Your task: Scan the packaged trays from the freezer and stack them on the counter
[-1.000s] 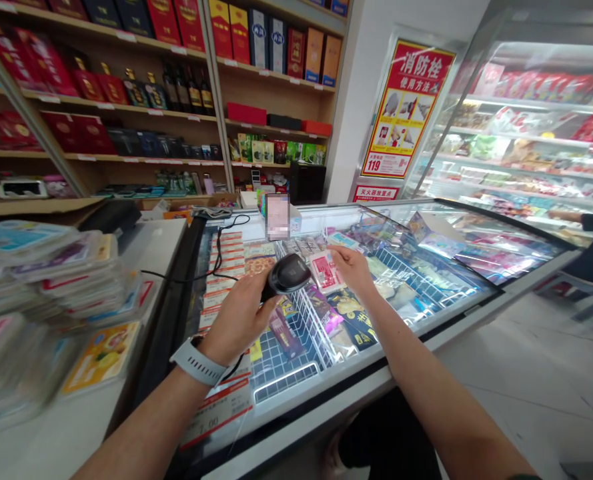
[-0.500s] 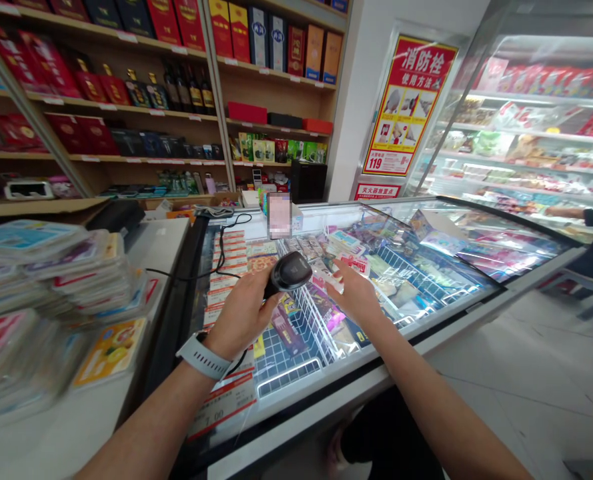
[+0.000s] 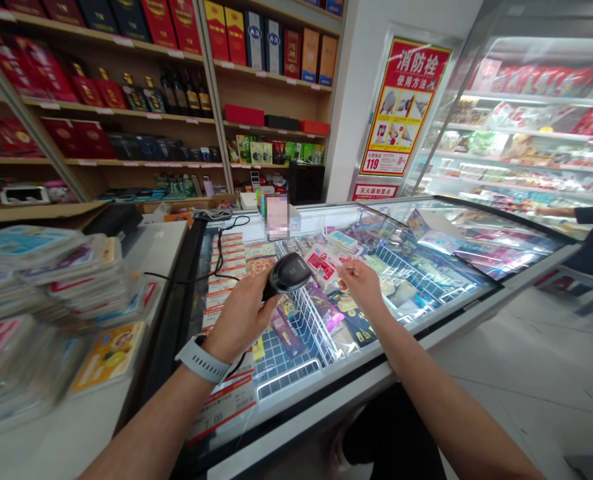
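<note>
The left hand (image 3: 241, 313) has its grip around a black scanner (image 3: 289, 272); the right hand (image 3: 366, 290) holds a red-and-white card (image 3: 322, 263) by narrow grip, over the freezer (image 3: 321, 415).

A glass-topped chest freezer (image 3: 303, 423) is carrying price labels (image 3: 226, 284) and a black cable (image 3: 219, 252) at left; beside it, a white counter (image 3: 83, 430) is bearing stacked flat plastic packs (image 3: 89, 277).

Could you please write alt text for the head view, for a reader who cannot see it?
A person's left hand holds a black scanner, while the right hand is at the edge of a flat red-and-white item over a glass-topped display case. Stacked flat items lie on a counter at left; shelves stand behind.
</note>
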Motion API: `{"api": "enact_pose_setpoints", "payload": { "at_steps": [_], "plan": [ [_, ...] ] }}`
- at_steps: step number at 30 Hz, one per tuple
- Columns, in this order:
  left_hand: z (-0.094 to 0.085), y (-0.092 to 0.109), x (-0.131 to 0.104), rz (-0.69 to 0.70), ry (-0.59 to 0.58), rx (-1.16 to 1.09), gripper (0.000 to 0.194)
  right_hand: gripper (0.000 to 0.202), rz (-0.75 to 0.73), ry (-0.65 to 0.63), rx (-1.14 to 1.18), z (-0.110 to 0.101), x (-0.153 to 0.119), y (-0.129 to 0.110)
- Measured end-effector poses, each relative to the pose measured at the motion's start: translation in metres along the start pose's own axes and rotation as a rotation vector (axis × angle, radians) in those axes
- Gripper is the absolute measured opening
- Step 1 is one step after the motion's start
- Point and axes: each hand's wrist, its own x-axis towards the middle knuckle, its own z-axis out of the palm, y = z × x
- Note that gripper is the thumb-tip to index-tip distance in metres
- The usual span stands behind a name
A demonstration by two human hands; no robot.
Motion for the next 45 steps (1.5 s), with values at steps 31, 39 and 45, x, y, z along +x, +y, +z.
{"api": "enact_pose_setpoints", "payload": {
  "at_steps": [31,39,45],
  "plan": [
    [0.004,0.004,-0.001,0.034,0.009,-0.021,0.044,0.045,0.061,0.095,0.386,0.017,0.004,0.003],
    [0.006,0.002,0.000,0.041,-0.007,-0.001,0.041,0.044,0.058,0.084,0.395,0.017,0.004,0.005],
    [0.005,0.004,-0.001,0.062,0.013,0.015,0.039,0.041,0.056,0.066,0.412,0.017,0.004,0.005]
  ]
}}
